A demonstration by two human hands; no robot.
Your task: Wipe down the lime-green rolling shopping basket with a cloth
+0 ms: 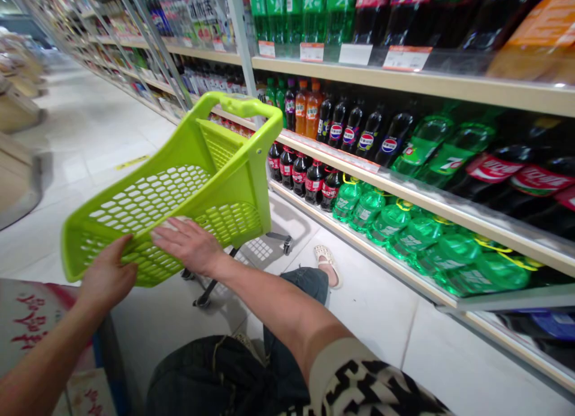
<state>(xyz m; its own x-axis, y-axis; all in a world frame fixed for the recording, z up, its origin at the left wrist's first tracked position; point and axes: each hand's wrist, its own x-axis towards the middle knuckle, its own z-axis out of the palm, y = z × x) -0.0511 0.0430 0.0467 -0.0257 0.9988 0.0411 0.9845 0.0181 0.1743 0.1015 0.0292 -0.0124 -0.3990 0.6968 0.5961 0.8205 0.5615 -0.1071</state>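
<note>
A lime-green plastic shopping basket [224, 182] hangs tilted in front of me, its open side turned away to the left and its handle at the top. My left hand [106, 276] grips the basket's lower rim with curled fingers. My right hand [188, 243] lies flat on the basket's mesh side wall, fingers stretched out. Nothing shows inside the basket. Below it stands a wheeled cart frame [251, 251] on the floor.
Shelves [404, 81] of soda bottles run along the right: dark cola, orange and green bottles. My knee and a sandalled foot [327, 263] are over the white tiled floor. A printed carton [31, 320] sits at lower left. The aisle stretches back on the left.
</note>
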